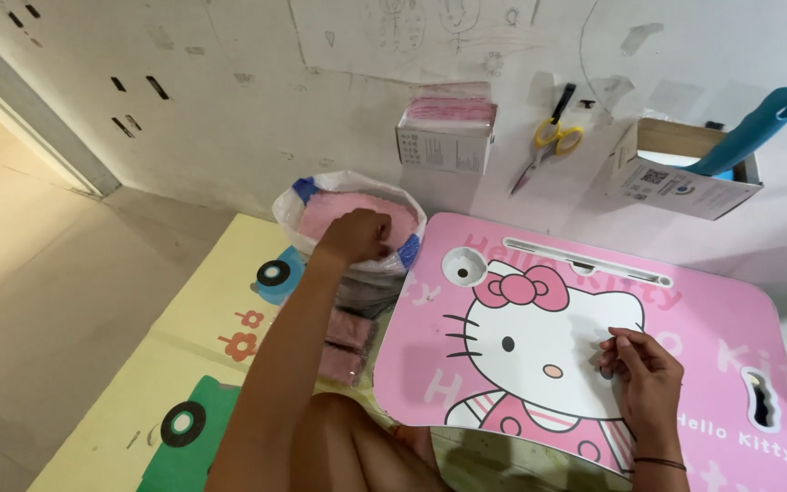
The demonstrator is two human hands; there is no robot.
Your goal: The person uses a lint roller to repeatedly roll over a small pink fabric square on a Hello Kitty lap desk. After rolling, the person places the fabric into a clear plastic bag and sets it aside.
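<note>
Head view. The left hand [357, 235] reaches into a clear plastic bag [350, 187] filled with pink sheets [334, 211], its fingers curled down onto the top of the stack; whether they pinch a sheet cannot be told. The bag stands on a yellow floor mat [202, 319] just beside the left edge of a pink lap table [721, 337] printed with a cartoon cat. Below the bag lie small wrapped pink packs [346, 342]. The right hand [644, 378] rests on the table's right half, fingers drawn together at the tips over the white cat print. On the wall behind hang an open box of pink sheets [448, 128], yellow-handled scissors [550, 137], and a cardboard box [676, 169] holding a blue-handled tool [753, 128].
</note>
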